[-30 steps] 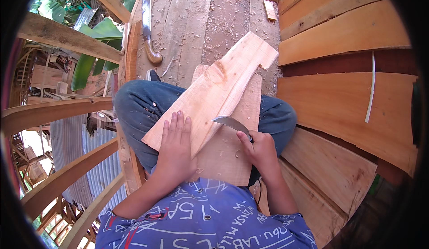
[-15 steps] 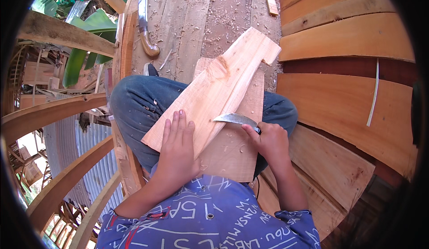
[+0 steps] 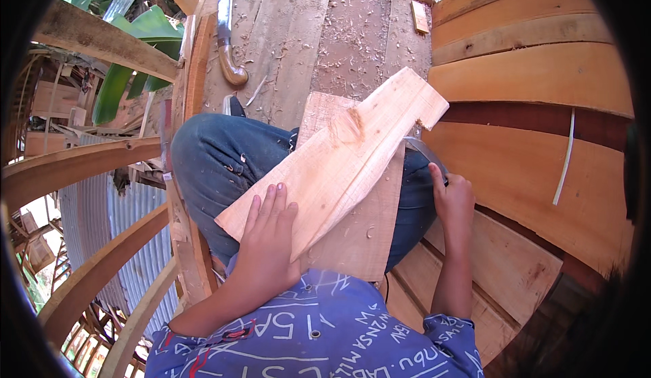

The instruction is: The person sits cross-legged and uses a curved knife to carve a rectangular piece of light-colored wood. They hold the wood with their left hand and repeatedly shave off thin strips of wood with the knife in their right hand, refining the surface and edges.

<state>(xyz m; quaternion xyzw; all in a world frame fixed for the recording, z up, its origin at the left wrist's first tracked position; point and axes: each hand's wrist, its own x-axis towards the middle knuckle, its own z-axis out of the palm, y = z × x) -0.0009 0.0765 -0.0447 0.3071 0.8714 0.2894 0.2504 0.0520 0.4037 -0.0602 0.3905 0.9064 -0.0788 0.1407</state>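
Observation:
A pale, shaped wooden board point(image 3: 319, 154) lies slantwise over my lap, its narrow notched end pointing away to the right. Beneath it is a flatter plank point(image 3: 359, 239) resting across my legs. My left hand point(image 3: 270, 232) lies flat on the wide near end of the board, fingers stretched out. A knife with a curved blade point(image 3: 426, 151) is in my right hand point(image 3: 453, 198), which is closed round its handle. The blade's tip is by the board's right edge, just below the notch; whether it touches the wood I cannot tell.
A long blade with a curved wooden handle point(image 3: 232, 69) lies on the plank floor point(image 3: 285, 52) among shavings. A small wood block point(image 3: 420, 17) sits at the far right. Timber railing point(image 3: 88, 154) runs along my left, a board wall point(image 3: 529, 73) along my right.
My right hand has moved the knife away and to the right, from the board's middle toward its notched end. The board's far end has swung slightly right. My left hand stays on the board.

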